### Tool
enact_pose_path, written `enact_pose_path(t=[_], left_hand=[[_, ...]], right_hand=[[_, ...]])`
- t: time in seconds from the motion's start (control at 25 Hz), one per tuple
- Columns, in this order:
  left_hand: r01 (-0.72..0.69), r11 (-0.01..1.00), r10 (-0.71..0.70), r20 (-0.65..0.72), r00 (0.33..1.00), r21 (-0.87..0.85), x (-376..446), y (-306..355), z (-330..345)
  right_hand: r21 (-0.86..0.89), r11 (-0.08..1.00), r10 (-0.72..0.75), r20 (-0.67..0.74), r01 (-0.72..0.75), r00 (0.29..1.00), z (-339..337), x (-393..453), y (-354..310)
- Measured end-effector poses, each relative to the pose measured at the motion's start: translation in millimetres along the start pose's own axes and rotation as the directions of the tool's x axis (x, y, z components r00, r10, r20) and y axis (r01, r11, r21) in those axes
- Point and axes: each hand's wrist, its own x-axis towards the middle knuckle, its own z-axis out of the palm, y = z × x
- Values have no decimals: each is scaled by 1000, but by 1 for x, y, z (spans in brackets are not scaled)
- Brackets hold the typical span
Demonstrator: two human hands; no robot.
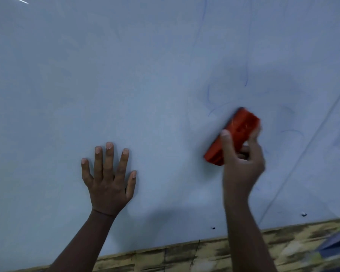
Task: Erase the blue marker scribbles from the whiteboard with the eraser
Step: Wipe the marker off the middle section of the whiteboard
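Gripping the red eraser against the whiteboard, my right hand worked below faint blue scribbles; my left hand lay spread flat, probably bracing me.

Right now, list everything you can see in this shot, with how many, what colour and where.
whiteboard: one, pale blue-grey, fills most of the view
marker scribbles: several thin faint lines, blue, upper right and right of the board
eraser: one, red-orange, against the board at right of centre, blurred
small dark specks: two, dark, low on the board near its bottom edge
patterned surface: one, yellow-brown with dark patches, below the board
dark blue object: one, bottom right corner, too blurred to identify
left hand: one, fingers spread flat on the board, lower centre
right hand: one, grips the eraser
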Motion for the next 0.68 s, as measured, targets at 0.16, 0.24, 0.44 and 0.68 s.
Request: enact_pose_path(t=[0.16,0.24,0.44,0.68], left_hand=[[17,1000,-17,12,1000,-3,2,1,-1],[21,1000,-20,44,999,-5,6,2,-6],[110,993,-107,64,992,-46,26,14,-32],[125,991,-127,-60,990,-47,150,-11,-48]], right_hand=[[-190,823,-409,457,536,790,28,-78,-18],[-152,717,-505,560,681,657,23,-101,-9],[-234,741,-506,422,630,752,8,-45,-7],[60,998,20,23,-21,1000,-55,56,35]])
